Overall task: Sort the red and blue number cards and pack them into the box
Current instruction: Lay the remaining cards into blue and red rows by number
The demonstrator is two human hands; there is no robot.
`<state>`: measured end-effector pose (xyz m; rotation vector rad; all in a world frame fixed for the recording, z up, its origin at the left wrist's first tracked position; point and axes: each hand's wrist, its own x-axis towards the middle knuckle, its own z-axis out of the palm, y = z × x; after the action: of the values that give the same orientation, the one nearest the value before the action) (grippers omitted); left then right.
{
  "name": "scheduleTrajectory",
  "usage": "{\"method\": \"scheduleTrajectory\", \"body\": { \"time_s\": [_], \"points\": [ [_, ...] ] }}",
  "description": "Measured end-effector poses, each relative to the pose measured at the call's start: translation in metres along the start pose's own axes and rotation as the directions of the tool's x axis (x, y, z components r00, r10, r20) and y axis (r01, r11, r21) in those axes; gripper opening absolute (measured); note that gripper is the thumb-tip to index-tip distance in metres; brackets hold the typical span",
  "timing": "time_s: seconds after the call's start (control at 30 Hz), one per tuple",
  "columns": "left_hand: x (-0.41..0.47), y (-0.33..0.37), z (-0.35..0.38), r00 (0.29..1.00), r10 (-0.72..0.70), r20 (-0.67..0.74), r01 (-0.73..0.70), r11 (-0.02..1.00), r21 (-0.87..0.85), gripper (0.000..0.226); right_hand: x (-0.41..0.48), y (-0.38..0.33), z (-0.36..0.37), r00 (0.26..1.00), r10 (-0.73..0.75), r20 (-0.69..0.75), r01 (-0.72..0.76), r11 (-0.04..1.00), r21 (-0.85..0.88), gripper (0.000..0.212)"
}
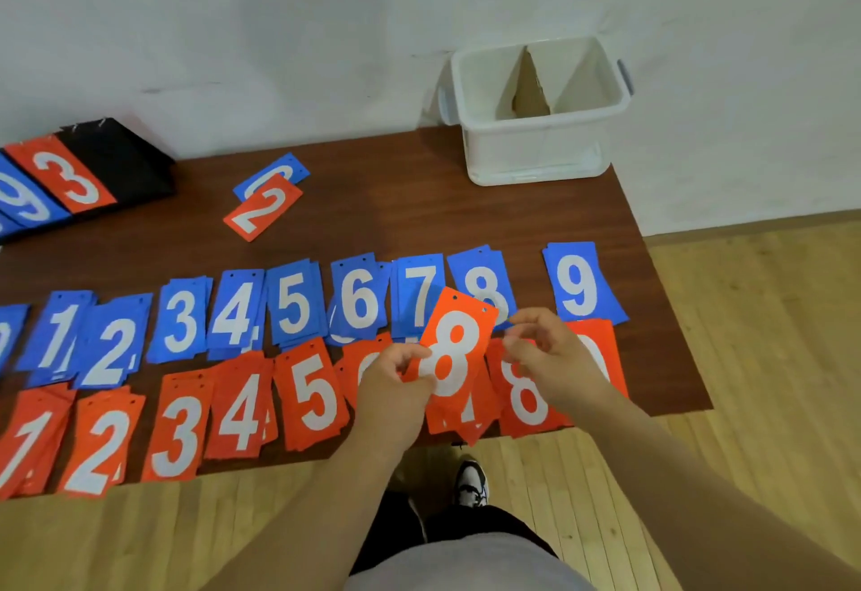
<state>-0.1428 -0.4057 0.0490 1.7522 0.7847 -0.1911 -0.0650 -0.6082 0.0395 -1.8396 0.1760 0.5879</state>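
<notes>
My left hand (396, 381) pinches a red card (461, 339) reading 8, tilted above the red piles (317, 395) marked 1 to 5 and 8. The blue piles (293, 306) behind read 1 to 9. My right hand (550, 357) curls its fingers at the card's right edge; I cannot tell whether they grip it. The white box (536, 152) stands at the table's (419, 217) far right corner.

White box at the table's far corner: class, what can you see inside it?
Inside the white box, a brown cardboard divider stands upright, splitting it in two. No cards show; the near wall hides the bottom.
</notes>
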Motion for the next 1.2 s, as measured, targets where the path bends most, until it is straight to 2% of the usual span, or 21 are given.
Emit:
{"method": "scheduleTrajectory", "body": {
  "time_s": [0.07, 0.2, 0.3, 0.37, 0.47, 0.57, 0.67, 0.77, 0.87, 1.0, 1.2],
  "points": [
    [0.001, 0.001, 0.013, 0.999, 0.029, 0.043, -0.030, 0.999, 0.029, 0.032, -0.003, -0.003, 0.004, 0.999, -0.031, 0.022, 0.031, 0.999, -0.021, 0.014],
    [0.001, 0.007, 0.029, 0.981, 0.108, 0.161, -0.137, 0.974, 0.179, 0.026, 0.005, 0.006, -0.001, 0.996, -0.059, -0.074, 0.043, 0.978, -0.205, 0.019],
    [0.009, 0.004, 0.025, 0.959, 0.146, 0.244, -0.220, 0.924, 0.312, 0.023, 0.012, 0.025, -0.018, 0.993, -0.102, -0.058, 0.075, 0.932, -0.354, 0.023],
    [0.017, 0.003, 0.015, 0.958, 0.169, 0.233, -0.251, 0.887, 0.387, 0.023, 0.012, 0.042, -0.028, 0.994, -0.108, -0.009, 0.092, 0.884, -0.459, 0.029],
    [0.028, 0.003, -0.002, 0.952, 0.230, 0.204, -0.303, 0.813, 0.497, 0.029, 0.010, 0.064, -0.029, 0.999, -0.020, 0.039, 0.039, 0.815, -0.578, 0.030],
    [0.034, 0.001, -0.017, 0.953, 0.255, 0.163, -0.302, 0.763, 0.572, 0.033, 0.008, 0.071, -0.019, 1.000, 0.004, 0.009, 0.003, 0.764, -0.645, 0.038],
    [0.038, -0.005, -0.030, 0.957, 0.255, 0.136, -0.284, 0.744, 0.605, 0.036, 0.004, 0.067, -0.013, 0.995, -0.037, -0.092, -0.047, 0.644, -0.763, 0.051],
    [0.039, -0.008, -0.044, 0.957, 0.269, 0.110, -0.277, 0.730, 0.624, 0.040, 0.003, 0.057, -0.012, 0.979, -0.061, -0.197, -0.111, 0.648, -0.754, 0.060],
    [0.042, -0.008, -0.065, 0.959, 0.276, 0.071, -0.255, 0.721, 0.645, 0.046, 0.009, 0.038, -0.003, 0.968, -0.139, -0.207, -0.067, 0.655, -0.752, 0.058],
    [0.055, -0.007, -0.103, 0.959, 0.279, 0.041, -0.234, 0.707, 0.667, 0.051, 0.027, 0.002, 0.026, 0.960, -0.236, -0.154, 0.043, 0.663, -0.748, 0.059],
    [0.098, -0.005, -0.175, 0.949, 0.314, -0.015, -0.216, 0.687, 0.694, 0.056, 0.062, -0.064, 0.099, 0.965, -0.260, -0.027, 0.142, 0.606, -0.783, 0.067]
  ]
}}
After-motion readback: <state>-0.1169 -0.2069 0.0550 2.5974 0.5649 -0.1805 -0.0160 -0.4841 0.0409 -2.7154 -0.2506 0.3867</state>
